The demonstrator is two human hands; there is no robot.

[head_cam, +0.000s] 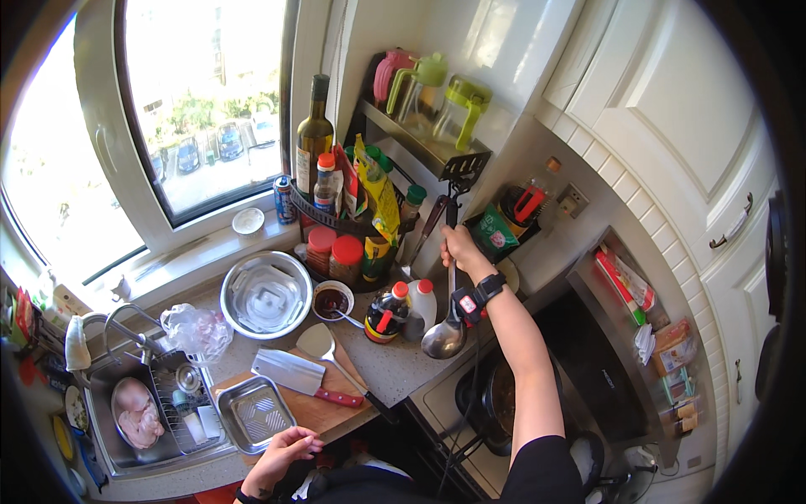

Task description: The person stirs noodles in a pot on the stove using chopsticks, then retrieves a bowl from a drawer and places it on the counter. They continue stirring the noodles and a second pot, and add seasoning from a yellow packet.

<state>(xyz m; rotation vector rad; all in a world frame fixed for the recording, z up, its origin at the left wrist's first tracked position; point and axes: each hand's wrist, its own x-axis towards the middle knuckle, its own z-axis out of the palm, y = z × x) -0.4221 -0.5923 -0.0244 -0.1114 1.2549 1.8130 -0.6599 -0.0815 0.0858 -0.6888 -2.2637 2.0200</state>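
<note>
My right hand (pixel 463 247) is closed around the handle of a metal ladle (pixel 445 339), whose bowl hangs down over the counter's edge. Beside that hand, a spatula with a wooden handle (pixel 434 217) hangs from the wall rack. My left hand (pixel 288 455) holds nothing, its fingers loosely apart, near a rectangular metal strainer tray (pixel 255 412). A cleaver with a red handle (pixel 296 372) and a turner (pixel 320 345) lie on a wooden cutting board (pixel 340 412). Below my right forearm, a wok (pixel 502 397) with dark contents stands on the stove, partly hidden.
A steel bowl (pixel 266 295), a small bowl of dark sauce (pixel 332 301), a soy sauce bottle (pixel 385 318) and a white jug (pixel 420 305) stand on the counter. A corner rack (pixel 340 223) holds bottles. Raw poultry (pixel 138 419) lies in a bowl in the sink (pixel 113 463).
</note>
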